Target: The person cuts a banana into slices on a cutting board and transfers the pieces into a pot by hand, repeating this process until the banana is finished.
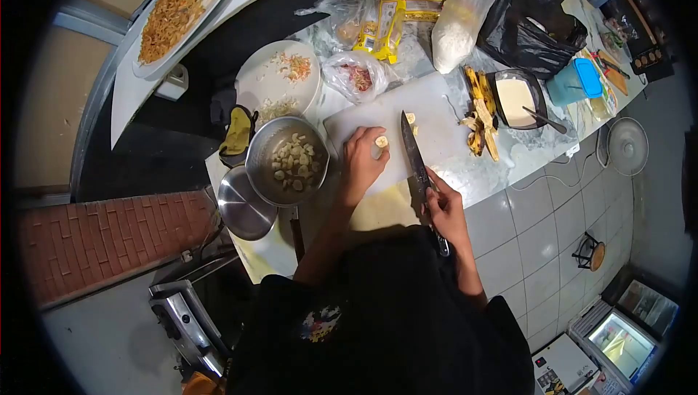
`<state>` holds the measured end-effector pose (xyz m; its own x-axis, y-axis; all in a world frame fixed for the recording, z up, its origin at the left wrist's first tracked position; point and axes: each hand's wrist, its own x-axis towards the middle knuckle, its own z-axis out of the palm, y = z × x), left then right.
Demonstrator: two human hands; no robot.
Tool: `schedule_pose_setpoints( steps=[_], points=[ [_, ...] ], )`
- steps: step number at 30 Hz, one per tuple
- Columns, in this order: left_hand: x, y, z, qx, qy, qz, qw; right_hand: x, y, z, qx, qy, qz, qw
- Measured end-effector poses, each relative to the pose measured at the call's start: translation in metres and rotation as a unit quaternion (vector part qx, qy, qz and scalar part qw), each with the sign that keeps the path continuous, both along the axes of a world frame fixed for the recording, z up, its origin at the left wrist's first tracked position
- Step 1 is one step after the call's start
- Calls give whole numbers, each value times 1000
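My left hand (363,162) is closed around a peeled piece of banana (381,142), its cut end facing the blade. With my right hand (446,210) I grip the handle of a large dark-bladed knife (413,149), whose tip points away from me. Both hands are over the white cutting board (429,95). A couple of banana slices (411,118) lie by the blade's far end. Left of my left hand stands a metal pot (252,149) with many pale cut pieces inside. Banana peels (483,113) lie beyond the board's right edge.
A black bowl (539,89) of cream-coloured batter with a spoon stands right, near a blue-lidded container (574,84). A white plate (254,69) with shreds, a flour bag (454,35) and a black plastic bag (523,24) line the back. A metal lid (246,202) sits below the pot.
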<state>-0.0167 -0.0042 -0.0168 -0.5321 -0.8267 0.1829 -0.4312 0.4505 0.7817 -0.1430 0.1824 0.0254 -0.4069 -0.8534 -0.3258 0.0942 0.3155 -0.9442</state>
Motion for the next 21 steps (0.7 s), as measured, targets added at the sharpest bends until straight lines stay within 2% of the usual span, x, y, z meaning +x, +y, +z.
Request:
schedule_pose_setpoints(
  steps=[2, 4, 5, 6, 10, 21],
  points=[
    [1, 3, 6, 0, 10, -3, 1000, 1, 1, -12, -18, 10, -2, 1000],
    [1, 4, 8, 1, 20, -7, 1000, 1, -1, -18, -51, 147, 10, 988],
    [2, 2, 7, -28, 21, -21, 999, 0, 2, -19, -51, 148, 10, 988],
    [2, 1, 6, -57, 22, -36, 997, 0, 1, -7, -35, 176, 27, 983],
    [4, -2, 6, -30, 48, -67, 996, 4, -1, 12, -5, 254, 65, 965],
    [7, 5, 0, 13, 56, -2, 998, 13, -2, 17, 6, 340, 140, 930]
  ],
)
